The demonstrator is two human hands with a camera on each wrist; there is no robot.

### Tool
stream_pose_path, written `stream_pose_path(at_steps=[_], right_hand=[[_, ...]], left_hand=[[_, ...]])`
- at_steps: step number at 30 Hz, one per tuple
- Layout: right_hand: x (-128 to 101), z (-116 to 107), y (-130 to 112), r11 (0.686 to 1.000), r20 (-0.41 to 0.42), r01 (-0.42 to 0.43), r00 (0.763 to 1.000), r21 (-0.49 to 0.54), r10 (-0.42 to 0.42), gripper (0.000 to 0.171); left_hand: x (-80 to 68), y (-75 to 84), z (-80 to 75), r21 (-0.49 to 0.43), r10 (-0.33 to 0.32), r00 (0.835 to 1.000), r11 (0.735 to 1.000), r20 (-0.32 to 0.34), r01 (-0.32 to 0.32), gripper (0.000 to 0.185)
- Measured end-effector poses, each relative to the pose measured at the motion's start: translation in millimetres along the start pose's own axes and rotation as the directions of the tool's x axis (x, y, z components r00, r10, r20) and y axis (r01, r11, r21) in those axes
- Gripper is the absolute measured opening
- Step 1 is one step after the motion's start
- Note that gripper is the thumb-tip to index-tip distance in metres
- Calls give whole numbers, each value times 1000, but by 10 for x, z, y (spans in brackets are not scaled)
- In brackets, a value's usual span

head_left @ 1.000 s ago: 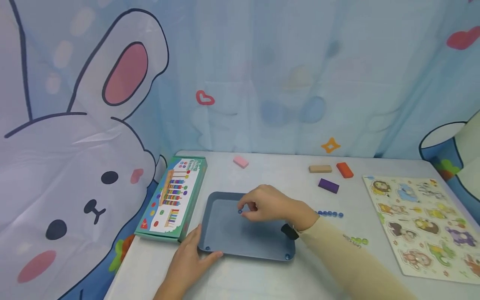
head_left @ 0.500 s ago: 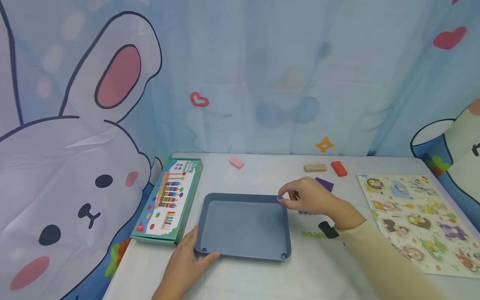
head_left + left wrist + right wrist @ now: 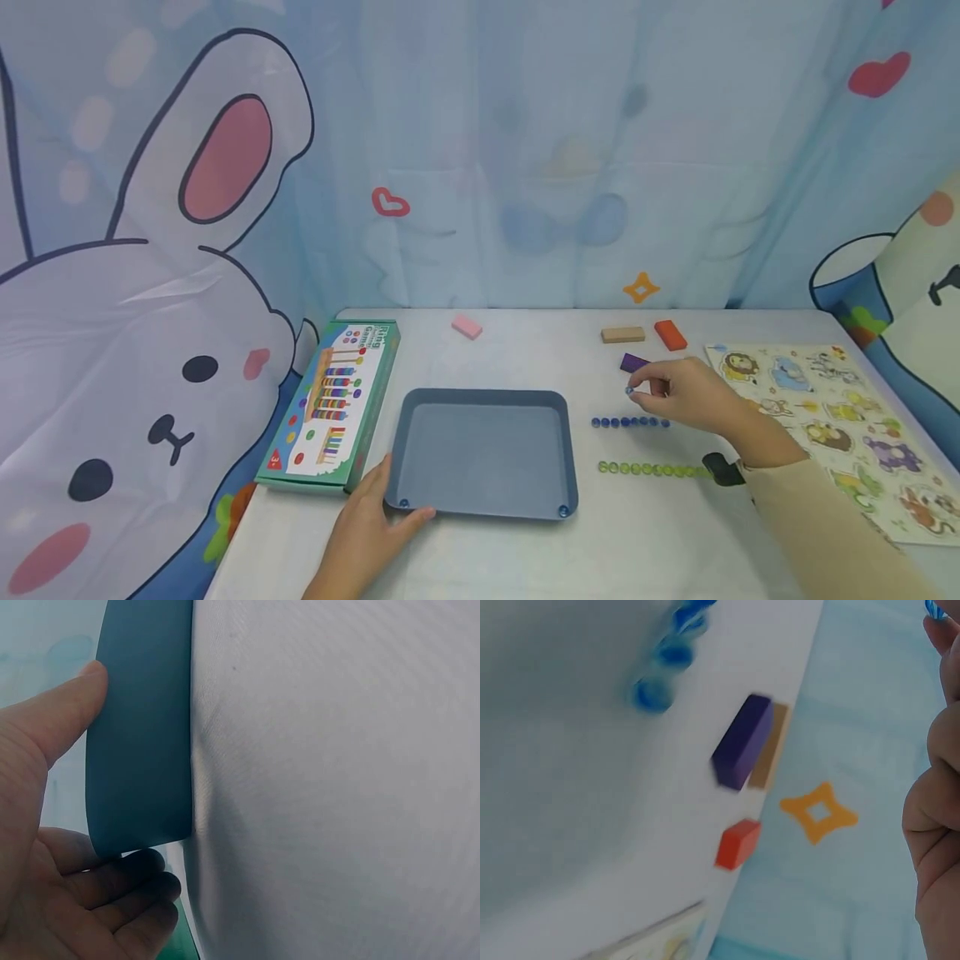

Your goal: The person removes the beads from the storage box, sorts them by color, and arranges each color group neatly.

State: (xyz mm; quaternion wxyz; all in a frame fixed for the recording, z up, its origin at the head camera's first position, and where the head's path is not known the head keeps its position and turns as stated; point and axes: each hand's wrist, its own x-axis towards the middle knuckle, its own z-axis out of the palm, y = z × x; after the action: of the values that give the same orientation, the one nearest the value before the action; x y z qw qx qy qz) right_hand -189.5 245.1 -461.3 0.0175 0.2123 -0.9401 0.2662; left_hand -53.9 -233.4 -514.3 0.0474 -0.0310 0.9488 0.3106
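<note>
My right hand (image 3: 686,396) pinches a small clear-and-blue marble (image 3: 629,390) between thumb and index finger, held up just beyond a row of blue marbles (image 3: 630,422). In the right wrist view that marble (image 3: 934,609) shows at the top right corner. My left hand (image 3: 367,525) grips the near left corner of a blue-grey tray (image 3: 480,398), thumb on its front wall (image 3: 142,735) and fingers round the side. Inside the tray, one blue marble (image 3: 404,503) lies at the near left corner and another (image 3: 563,511) at the near right corner.
A row of green marbles (image 3: 652,470) lies nearer than the blue row. Behind are purple (image 3: 633,362), tan (image 3: 622,334), orange (image 3: 671,335) and pink (image 3: 467,326) blocks. A boxed ring game (image 3: 330,408) stands left, an animal puzzle board (image 3: 825,417) right.
My right hand has moved right with the marble, from over the tray, past its far right corner, to beyond the blue row. My left hand has stayed at the tray corner.
</note>
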Motion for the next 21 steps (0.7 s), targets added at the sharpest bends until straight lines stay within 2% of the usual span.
stream_pose_path(at_steps=[11,21], right_hand=[[-278,-21,374,985,49,-150,987,-82,155,11],[-389,76,621,962,142,-257,953,-92,268,16]], left_hand=[[3,4,1,1,-10,1000,1000,4,10,119],[8,7,-2,-3,-11,1000,1000,10,11,119]])
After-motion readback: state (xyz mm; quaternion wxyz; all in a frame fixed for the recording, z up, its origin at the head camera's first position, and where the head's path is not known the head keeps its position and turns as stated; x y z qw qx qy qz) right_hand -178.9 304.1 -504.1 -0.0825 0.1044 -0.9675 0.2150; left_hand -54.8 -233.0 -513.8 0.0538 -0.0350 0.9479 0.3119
